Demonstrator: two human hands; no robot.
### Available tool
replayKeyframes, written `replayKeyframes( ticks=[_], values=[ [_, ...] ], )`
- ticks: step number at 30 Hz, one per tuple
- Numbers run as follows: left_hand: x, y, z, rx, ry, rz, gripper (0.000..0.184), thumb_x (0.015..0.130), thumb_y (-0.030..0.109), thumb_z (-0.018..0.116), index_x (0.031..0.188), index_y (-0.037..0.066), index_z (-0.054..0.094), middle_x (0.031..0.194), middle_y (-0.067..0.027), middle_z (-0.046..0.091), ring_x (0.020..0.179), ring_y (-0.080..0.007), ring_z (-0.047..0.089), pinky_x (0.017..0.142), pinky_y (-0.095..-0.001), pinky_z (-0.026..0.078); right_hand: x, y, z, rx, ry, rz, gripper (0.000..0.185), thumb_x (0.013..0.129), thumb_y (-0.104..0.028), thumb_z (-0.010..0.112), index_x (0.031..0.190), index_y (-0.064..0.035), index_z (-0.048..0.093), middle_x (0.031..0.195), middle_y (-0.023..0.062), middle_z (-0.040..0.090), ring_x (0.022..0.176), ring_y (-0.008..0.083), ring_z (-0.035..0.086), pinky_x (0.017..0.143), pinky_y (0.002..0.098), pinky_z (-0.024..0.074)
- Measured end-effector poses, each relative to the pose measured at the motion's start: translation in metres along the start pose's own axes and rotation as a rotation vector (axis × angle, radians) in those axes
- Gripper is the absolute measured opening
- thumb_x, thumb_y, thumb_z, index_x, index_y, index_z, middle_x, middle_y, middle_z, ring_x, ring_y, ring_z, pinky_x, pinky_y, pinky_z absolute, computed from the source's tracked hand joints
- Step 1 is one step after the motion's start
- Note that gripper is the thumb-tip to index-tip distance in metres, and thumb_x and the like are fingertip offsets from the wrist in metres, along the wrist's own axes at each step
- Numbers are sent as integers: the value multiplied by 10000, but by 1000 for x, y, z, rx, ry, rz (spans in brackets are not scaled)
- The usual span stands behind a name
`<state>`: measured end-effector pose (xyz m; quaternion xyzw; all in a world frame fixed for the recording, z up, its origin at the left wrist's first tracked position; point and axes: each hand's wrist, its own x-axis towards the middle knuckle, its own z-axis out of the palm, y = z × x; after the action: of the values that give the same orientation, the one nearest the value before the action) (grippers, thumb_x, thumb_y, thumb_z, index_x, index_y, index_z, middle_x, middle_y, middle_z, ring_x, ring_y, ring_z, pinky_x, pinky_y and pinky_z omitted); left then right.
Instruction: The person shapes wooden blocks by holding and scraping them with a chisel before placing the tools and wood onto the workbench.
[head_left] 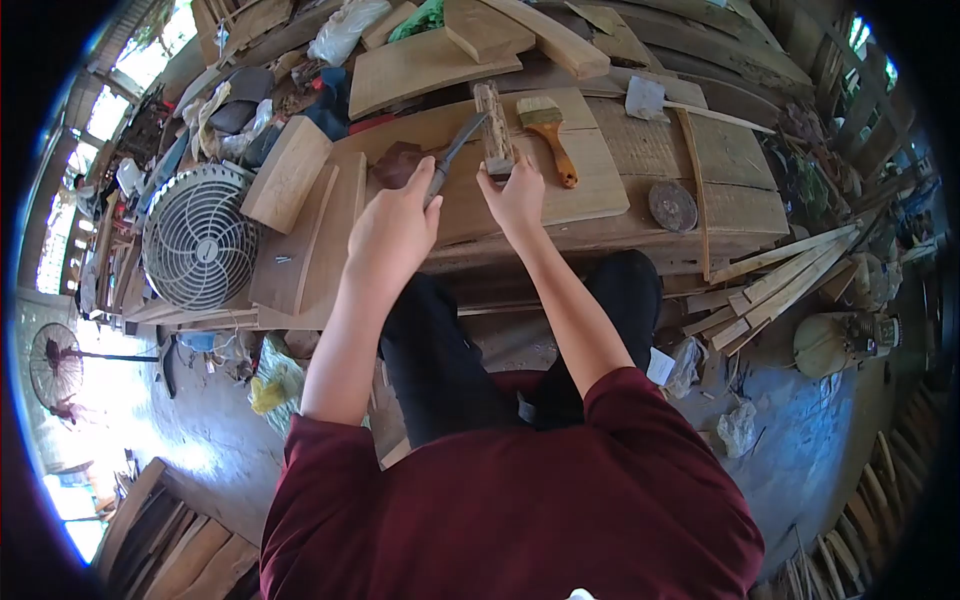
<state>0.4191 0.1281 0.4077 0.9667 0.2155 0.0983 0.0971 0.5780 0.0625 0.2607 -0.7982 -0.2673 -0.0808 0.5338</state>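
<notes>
My left hand (395, 225) is closed around a slim tool (450, 155) with a grey handle and a thin, curved dark end. The tool's far end reaches the side of a narrow carved wooden piece (490, 115); I cannot tell whether they touch. Fingers of my right hand (517, 195) grip the near end of that piece, which points away from me over a flat board (590, 195). Just right of it lies a paintbrush (549, 135) with an orange-brown handle. A reddish-brown flat scrap (397, 165) is beyond my left hand.
A round fan (200, 240) and a thick wood block (287, 175) stand at the left. On the bench's right are a round tin (672, 206), a long-handled scraper-like tool (648, 98) and a thin strip (692, 190). Planks (430, 70) pile up behind; wooden slats (790, 290) jut out at the right.
</notes>
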Motion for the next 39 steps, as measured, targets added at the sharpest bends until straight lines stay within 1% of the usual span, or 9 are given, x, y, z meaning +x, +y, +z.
replayKeyframes(
  ticks=[6, 8, 12, 14, 24, 26, 29, 35, 39],
  values=[
    [-8, 8, 2, -15, -59, -93, 458, 921, 231, 546, 1364, 145, 465, 773, -265, 635, 737, -445, 625, 672, -524, 497, -2, 3, 4, 5, 39, -9, 481, 711, -214, 740, 1095, 33, 587, 971, 219, 633, 988, 426, 581, 901, 451, 478],
    [7, 2, 19, -12, 51, -42, 445, 919, 226, 542, 1346, 123, 468, 746, -225, 655, 719, -412, 653, 644, -512, 529, -3, 1, 1, 22, 26, -2, 470, 711, -212, 739, 1086, 29, 591, 966, 219, 634, 970, 421, 586, 879, 452, 484],
    [10, -2, 12, -23, 60, -33, 446, 914, 224, 550, 1338, 109, 473, 755, -217, 660, 729, -408, 656, 655, -503, 534, -1, -2, -1, 40, 18, 19, 449, 711, -207, 736, 1070, 23, 594, 952, 220, 639, 932, 410, 598, 830, 457, 496],
    [1, 1, -9, -44, -45, -55, 460, 911, 227, 561, 1352, 122, 479, 798, -244, 648, 782, -432, 628, 718, -510, 503, 0, 2, 3, 39, 33, 0, 450, 714, -210, 736, 1071, 24, 593, 943, 221, 639, 931, 407, 600, 830, 456, 496],
    [14, 5, -13, -5, 22, -55, 430, 892, 215, 585, 1310, 124, 534, 892, -221, 664, 854, -401, 637, 740, -496, 510, -2, -5, -1, 27, 31, 14, 436, 733, -205, 725, 1088, 9, 590, 938, 210, 643, 936, 407, 599, 841, 454, 494],
    [7, 13, -24, 32, -46, -102, 440, 888, 214, 591, 1318, 141, 532, 894, -206, 671, 858, -393, 644, 747, -488, 521, -1, -1, 2, 29, 46, -4, 436, 732, -206, 726, 1088, 8, 591, 938, 206, 643, 937, 408, 598, 841, 453, 494],
    [26, 8, -1, 54, 14, -91, 459, 875, 224, 610, 1325, 174, 534, 908, -192, 679, 866, -384, 650, 769, -479, 527, -2, -2, 1, 12, 52, -22, 435, 733, -208, 724, 1088, 6, 594, 939, 204, 643, 938, 409, 597, 844, 450, 495],
    [18, 11, -41, 140, -85, -58, 471, 861, 220, 628, 1324, 199, 540, 944, -176, 686, 876, -362, 657, 801, -463, 526, 0, -6, -2, -4, 17, -2, 472, 740, -219, 720, 1116, 32, 583, 985, 219, 640, 959, 411, 593, 861, 445, 491],
    [33, 20, -19, 178, -47, -86, 450, 868, 182, 615, 1311, 145, 542, 888, -174, 686, 858, -349, 666, 754, -445, 537, -3, -4, 1, -49, 30, -12, 509, 739, -227, 723, 1134, 57, 573, 1032, 225, 637, 986, 410, 591, 885, 437, 484]
  ],
)
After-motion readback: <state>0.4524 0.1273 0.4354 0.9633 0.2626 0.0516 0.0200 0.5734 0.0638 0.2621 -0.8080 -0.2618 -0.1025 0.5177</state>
